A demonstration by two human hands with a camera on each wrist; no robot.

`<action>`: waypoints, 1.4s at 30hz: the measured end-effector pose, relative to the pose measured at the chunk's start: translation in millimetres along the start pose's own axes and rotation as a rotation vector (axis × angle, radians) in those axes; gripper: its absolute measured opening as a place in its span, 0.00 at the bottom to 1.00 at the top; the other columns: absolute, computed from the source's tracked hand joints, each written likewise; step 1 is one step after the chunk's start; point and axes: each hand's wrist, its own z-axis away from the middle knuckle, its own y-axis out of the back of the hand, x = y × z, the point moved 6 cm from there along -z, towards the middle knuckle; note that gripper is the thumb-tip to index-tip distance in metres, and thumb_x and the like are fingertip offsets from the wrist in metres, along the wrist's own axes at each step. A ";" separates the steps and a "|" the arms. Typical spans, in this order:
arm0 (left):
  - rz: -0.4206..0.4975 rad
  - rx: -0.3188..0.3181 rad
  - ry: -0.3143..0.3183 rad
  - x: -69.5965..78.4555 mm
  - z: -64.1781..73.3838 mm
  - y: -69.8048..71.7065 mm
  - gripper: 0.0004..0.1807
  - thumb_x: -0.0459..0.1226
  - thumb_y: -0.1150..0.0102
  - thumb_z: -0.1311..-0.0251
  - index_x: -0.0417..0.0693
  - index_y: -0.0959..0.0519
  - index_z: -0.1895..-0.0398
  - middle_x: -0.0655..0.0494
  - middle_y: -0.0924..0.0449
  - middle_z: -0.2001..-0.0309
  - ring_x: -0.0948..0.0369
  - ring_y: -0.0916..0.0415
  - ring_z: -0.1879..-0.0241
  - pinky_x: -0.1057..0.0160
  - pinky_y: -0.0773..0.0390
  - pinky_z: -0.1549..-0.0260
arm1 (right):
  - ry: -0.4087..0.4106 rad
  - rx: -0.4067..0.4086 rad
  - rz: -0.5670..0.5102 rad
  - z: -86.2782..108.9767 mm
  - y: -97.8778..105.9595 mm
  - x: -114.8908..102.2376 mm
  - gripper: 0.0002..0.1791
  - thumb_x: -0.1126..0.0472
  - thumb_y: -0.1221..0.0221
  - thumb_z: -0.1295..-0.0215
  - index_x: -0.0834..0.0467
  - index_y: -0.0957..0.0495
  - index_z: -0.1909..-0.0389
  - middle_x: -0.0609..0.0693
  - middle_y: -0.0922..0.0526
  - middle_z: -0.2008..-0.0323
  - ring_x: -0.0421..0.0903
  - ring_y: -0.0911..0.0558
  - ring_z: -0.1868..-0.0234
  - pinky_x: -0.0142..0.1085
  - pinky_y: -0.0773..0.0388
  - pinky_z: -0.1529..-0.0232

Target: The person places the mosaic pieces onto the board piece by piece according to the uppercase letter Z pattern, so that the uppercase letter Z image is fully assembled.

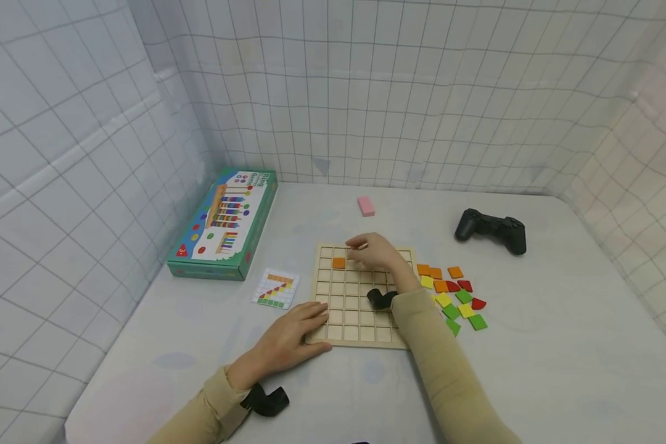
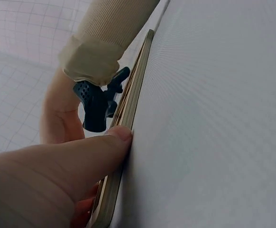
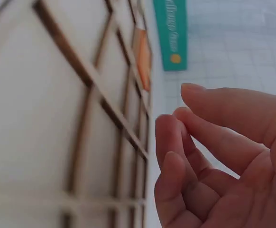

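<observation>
A wooden grid board lies flat on the table with one orange square tile in a cell near its far left. My left hand holds the board's near left corner. Its thumb is against the near edge and its fingers lie over the left side. Above the far part of the board, just right of the orange tile, hovers my right hand. Its fingers are loosely bent, the thumb apart from them, and no tile shows between them.
Loose orange, yellow, green and red tiles lie right of the board, partly behind the right forearm. A pattern card and a green game box are left. Farther back lie a pink block and a black game controller.
</observation>
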 end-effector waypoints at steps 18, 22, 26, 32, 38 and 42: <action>-0.016 0.031 -0.007 1.2 -0.2 -1.4 0.32 0.51 0.36 0.46 0.38 0.24 0.44 0.46 0.30 0.38 0.51 0.35 0.38 0.53 0.35 0.40 | 0.031 0.162 -0.271 88.9 94.6 7.7 0.24 0.60 0.47 0.30 0.62 0.35 0.35 0.64 0.28 0.42 0.58 0.27 0.45 0.53 0.35 0.40; -0.019 0.042 -0.013 1.5 -0.3 -0.5 0.32 0.51 0.35 0.46 0.37 0.24 0.44 0.46 0.30 0.39 0.51 0.35 0.38 0.53 0.34 0.40 | 0.011 0.215 -0.295 106.7 105.6 10.2 0.24 0.62 0.48 0.30 0.65 0.35 0.36 0.66 0.29 0.43 0.60 0.27 0.47 0.52 0.33 0.41; -0.002 0.056 -0.026 0.7 -0.5 -0.3 0.32 0.50 0.34 0.47 0.36 0.23 0.45 0.45 0.29 0.39 0.50 0.34 0.39 0.54 0.34 0.40 | -0.008 0.250 -0.341 116.4 112.4 26.6 0.26 0.62 0.46 0.31 0.65 0.36 0.35 0.65 0.30 0.43 0.52 0.26 0.49 0.50 0.34 0.40; 0.008 0.054 -0.026 -0.9 0.2 0.0 0.32 0.49 0.34 0.46 0.36 0.24 0.44 0.46 0.30 0.39 0.50 0.35 0.38 0.54 0.34 0.40 | -0.049 0.263 -0.371 113.9 117.4 80.6 0.31 0.53 0.42 0.34 0.62 0.36 0.34 0.62 0.30 0.40 0.43 0.27 0.49 0.43 0.34 0.39; 0.012 0.038 -0.014 0.3 -0.1 0.9 0.32 0.49 0.35 0.46 0.37 0.25 0.43 0.46 0.30 0.38 0.51 0.35 0.38 0.54 0.35 0.39 | -0.124 0.293 -0.361 122.4 122.1 113.4 0.35 0.48 0.42 0.36 0.63 0.37 0.34 0.58 0.30 0.40 0.42 0.29 0.47 0.44 0.36 0.38; 0.010 0.022 -0.006 1.9 -0.3 0.8 0.32 0.50 0.36 0.45 0.37 0.25 0.43 0.46 0.31 0.38 0.51 0.36 0.37 0.54 0.36 0.39 | -0.180 0.313 -0.359 131.9 125.4 127.5 0.35 0.47 0.41 0.37 0.63 0.36 0.35 0.51 0.29 0.43 0.38 0.28 0.49 0.37 0.33 0.40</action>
